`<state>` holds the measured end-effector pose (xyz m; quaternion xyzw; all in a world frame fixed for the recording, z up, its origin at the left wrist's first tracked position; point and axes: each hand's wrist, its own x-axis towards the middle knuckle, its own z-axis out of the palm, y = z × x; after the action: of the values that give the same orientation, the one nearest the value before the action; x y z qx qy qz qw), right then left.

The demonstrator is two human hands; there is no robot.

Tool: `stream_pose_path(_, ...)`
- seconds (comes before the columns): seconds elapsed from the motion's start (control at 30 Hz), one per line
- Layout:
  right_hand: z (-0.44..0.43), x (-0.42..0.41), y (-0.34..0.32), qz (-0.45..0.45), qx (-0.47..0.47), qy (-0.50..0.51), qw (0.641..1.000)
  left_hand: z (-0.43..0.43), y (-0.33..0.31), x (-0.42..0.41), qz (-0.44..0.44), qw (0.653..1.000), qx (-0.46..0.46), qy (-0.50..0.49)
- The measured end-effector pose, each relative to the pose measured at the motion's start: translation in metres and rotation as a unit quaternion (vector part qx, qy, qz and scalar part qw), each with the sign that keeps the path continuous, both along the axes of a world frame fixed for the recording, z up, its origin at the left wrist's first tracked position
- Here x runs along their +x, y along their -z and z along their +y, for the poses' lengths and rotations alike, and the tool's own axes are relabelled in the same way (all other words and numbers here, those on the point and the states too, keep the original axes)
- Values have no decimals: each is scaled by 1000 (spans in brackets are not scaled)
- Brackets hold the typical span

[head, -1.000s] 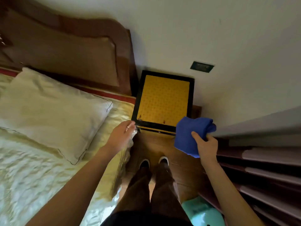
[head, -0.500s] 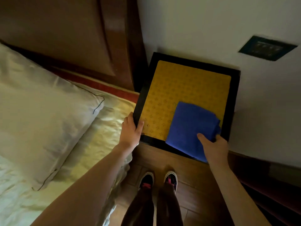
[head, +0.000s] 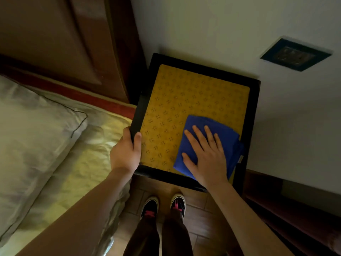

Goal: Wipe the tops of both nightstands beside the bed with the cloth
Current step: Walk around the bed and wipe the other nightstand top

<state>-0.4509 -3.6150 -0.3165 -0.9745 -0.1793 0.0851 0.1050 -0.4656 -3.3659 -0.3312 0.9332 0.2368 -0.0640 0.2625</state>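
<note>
Spread fingers [head: 198, 134] of the right hand [head: 208, 159] are pressed flat on the folded blue cloth [head: 224, 137], lower right of the yellow surface [head: 184, 100]; its long axis runs toward upper right. The nightstand [head: 201, 69] rim is gripped by the left hand [head: 125, 152]. A judged risk: the cloth could bunch under uneven pressure, leaving the far corners unwiped.

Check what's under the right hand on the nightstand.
Folded blue cloth, flat under the right hand, lying on the nightstand's yellow patterned top. The patch beneath it is covered.
</note>
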Motion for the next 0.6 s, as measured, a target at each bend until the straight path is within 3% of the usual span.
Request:
stream_pose_path(0.17,-7,75,14,-57,-8,86,995,4,10,-1,-28,1000,5,-3)
stream_pose_path(0.33,-13,137,7,-48,-15,116,992,3,8,-1,-39,999,2,-12)
stream_pose_path(0.47,-7,70,2,-38,-23,138,989,3,3,0,-26,1000,-7,-8)
stream_pose_path(0.6,-17,-35,5,-15,-16,71,997,1,0,-1,-17,1000,-5,-12)
